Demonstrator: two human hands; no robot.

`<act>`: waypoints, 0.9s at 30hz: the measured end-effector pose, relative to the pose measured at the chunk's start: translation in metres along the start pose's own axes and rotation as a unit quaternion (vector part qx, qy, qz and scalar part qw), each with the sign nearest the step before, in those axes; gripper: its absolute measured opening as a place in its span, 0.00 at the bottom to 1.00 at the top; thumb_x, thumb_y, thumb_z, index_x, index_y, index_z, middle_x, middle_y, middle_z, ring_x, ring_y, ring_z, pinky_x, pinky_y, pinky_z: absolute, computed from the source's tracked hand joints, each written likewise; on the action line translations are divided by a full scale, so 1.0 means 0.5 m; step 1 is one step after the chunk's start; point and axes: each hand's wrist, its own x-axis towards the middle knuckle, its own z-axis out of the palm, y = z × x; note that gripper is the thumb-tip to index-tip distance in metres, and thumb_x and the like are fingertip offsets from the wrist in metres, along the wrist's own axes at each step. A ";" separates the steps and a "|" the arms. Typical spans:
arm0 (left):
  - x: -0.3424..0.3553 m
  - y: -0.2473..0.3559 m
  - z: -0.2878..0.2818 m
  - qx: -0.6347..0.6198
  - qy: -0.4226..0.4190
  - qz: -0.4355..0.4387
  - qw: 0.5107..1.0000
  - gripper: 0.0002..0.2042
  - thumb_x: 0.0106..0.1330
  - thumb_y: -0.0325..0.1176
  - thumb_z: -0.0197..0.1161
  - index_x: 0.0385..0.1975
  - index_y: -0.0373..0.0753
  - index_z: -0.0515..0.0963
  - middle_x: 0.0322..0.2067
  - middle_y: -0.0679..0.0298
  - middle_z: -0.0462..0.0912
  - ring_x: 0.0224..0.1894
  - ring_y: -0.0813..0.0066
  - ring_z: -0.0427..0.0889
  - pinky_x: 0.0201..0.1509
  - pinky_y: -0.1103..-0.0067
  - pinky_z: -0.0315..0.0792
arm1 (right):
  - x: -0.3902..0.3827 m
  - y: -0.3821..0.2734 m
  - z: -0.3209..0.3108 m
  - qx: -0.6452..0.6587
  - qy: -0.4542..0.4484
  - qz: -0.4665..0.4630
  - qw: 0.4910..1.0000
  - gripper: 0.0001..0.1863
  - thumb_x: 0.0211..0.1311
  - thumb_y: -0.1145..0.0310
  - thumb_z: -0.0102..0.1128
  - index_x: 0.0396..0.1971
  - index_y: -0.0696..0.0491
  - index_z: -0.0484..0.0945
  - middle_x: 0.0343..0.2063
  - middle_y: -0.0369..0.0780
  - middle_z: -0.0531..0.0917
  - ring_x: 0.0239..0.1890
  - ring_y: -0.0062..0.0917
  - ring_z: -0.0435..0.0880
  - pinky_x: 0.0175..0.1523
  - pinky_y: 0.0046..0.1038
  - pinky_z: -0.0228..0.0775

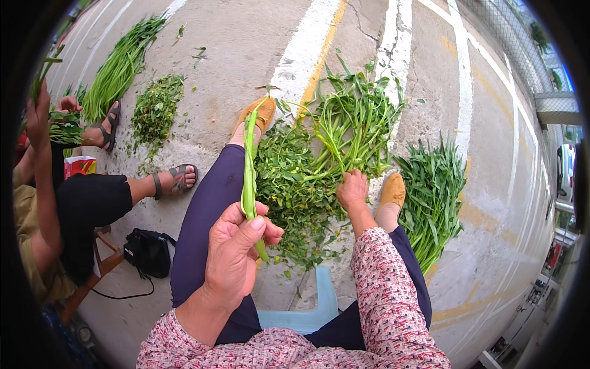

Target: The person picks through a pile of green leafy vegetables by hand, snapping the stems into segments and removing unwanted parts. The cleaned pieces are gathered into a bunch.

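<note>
My left hand is closed around a long green stalk of leafy vegetable, like water spinach. The stalk stands up from between thumb and fingers, above my left thigh. Lower and to the right, my right hand reaches down with curled fingers to the near edge of a loose heap of leafy stalks. What its fingers hold, if anything, is hidden. Between my feet lies a pile of plucked leaves, green with some yellow. Beside my right shoe rests a neat bunch of long-leaved greens.
To the left a seated person in sandals holds greens. Near that person are another leaf pile, a bundle of long stalks and a black bag with a cord. A light blue plastic stool is beneath me.
</note>
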 end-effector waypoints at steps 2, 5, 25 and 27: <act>-0.003 -0.004 -0.003 0.003 0.000 -0.006 1.000 0.08 0.65 0.29 0.57 0.42 0.37 0.72 0.28 0.63 0.80 0.33 0.73 0.80 0.43 0.77 0.73 | -0.019 0.012 0.007 -0.004 0.015 -0.008 1.000 0.21 0.48 0.73 0.55 0.46 0.47 0.78 0.56 0.41 0.69 0.56 0.39 0.67 0.57 0.40 0.63; -0.013 -0.015 -0.007 0.011 0.003 -0.017 1.000 0.08 0.64 0.28 0.57 0.41 0.36 0.72 0.28 0.62 0.81 0.32 0.74 0.80 0.42 0.77 0.73 | -0.019 0.002 0.008 -0.021 0.010 -0.018 1.000 0.22 0.49 0.73 0.54 0.47 0.45 0.78 0.58 0.41 0.67 0.56 0.39 0.67 0.57 0.40 0.63; -0.005 -0.017 -0.016 -0.002 -0.005 0.029 1.000 0.06 0.65 0.28 0.57 0.39 0.40 0.72 0.37 0.64 0.77 0.32 0.75 0.82 0.36 0.78 0.77 | -0.095 -0.031 -0.178 0.725 0.008 0.095 0.682 0.17 0.47 0.82 0.65 0.39 0.59 0.73 0.25 0.36 0.77 0.23 0.18 0.76 0.23 0.17 0.66; -0.009 -0.026 -0.015 0.001 -0.039 0.005 0.999 0.05 0.65 0.29 0.57 0.38 0.40 0.73 0.36 0.65 0.77 0.33 0.76 0.81 0.36 0.77 0.77 | -0.155 -0.038 -0.218 0.784 -0.025 0.047 0.618 0.19 0.50 0.82 0.63 0.44 0.60 0.71 0.31 0.38 0.78 0.28 0.21 0.78 0.29 0.19 0.72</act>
